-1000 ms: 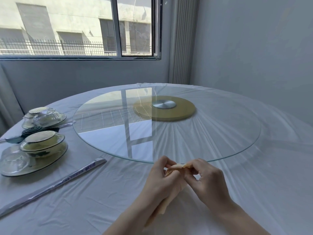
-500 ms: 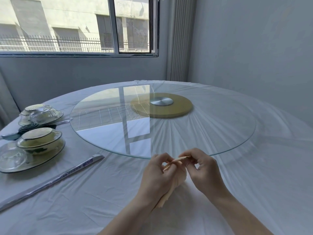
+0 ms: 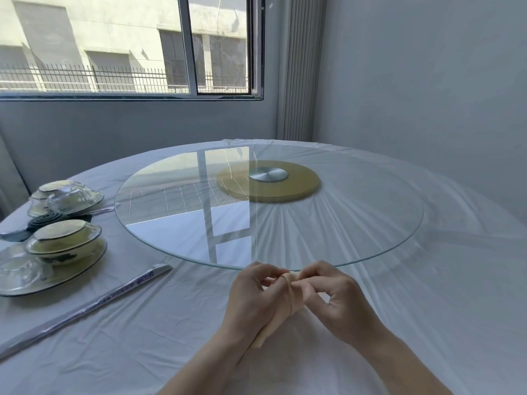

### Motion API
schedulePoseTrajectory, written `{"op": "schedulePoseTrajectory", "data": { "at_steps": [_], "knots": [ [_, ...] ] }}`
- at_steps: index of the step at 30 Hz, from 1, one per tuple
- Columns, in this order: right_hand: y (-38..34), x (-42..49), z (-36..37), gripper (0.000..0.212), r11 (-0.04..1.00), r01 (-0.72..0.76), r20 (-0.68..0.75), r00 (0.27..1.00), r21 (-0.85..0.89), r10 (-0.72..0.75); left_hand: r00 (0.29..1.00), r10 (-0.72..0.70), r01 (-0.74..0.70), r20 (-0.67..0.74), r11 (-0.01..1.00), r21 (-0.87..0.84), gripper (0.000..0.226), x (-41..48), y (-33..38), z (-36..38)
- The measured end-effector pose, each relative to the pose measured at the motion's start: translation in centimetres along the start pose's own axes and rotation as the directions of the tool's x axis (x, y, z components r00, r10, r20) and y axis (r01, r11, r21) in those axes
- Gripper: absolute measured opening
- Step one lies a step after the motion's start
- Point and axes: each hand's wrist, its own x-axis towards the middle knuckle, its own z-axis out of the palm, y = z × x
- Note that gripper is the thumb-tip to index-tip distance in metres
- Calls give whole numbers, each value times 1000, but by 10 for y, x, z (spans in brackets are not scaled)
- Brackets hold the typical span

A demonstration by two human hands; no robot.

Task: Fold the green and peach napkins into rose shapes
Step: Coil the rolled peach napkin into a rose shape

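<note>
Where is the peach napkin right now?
Head view, low centre: the peach napkin is gripped between the left hand and right hand, just in front of the near rim of the glass turntable, above the white tablecloth.

Napkin (image 3: 296, 300) just before turntable (image 3: 342, 238); dishes (image 3: 62, 246) left on table (image 3: 142, 352).

this looks like a dining room of the restaurant or banquet kind: a large round table under a wrinkled white tablecloth (image 3: 427, 295) fills the view, carrying a wide clear glass turntable disc (image 3: 370, 218) on a flat round yellow base (image 3: 299, 192) with a brushed metal hub (image 3: 268, 175). at 9 o'clock sit plastic-wrapped sets of stacked bowls, cups and plates (image 3: 64, 242), with a long narrow silver packet (image 3: 114, 295) at 8 o'clock. plain grey walls and a sliding window (image 3: 128, 44) at 11 o'clock enclose it.
</note>
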Motion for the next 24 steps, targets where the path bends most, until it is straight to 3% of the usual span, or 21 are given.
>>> {"op": "schedulePoseTrajectory", "data": {
  "at_steps": [2, 5, 7, 12, 15, 24],
  "knots": [
    [0, 7, 0, 7, 999, -50, -6, 999, -19, 50, 999, 30, -31, 9, 999, 12, 9, -1, 1, 0],
    [0, 13, -2, 25, 986, -124, 30, 991, -115, 128, 998, 65, -66, 25, 997, 50, 10, -4, 2, 1],
    [1, 15, -2, 24, 980, -149, 37, 987, -133, 155, 996, 86, -88, 39, 994, 66, 12, -4, 2, 1],
    [3, 14, -3, 5, 987, -106, 68, 991, -123, 115, 998, 66, -67, 14, 996, 55, 14, -4, 5, 1],
    [2, 16, -7, 15, 985, -138, 81, 986, -103, 147, 996, 84, -85, 22, 995, 56, 13, -6, 6, 1],
    [-21, 38, -14, 20, 925, -96, 266, 942, -368, 204, 991, 114, -120, 70, 989, 84, 11, -4, 6, -6]
  ]
}}
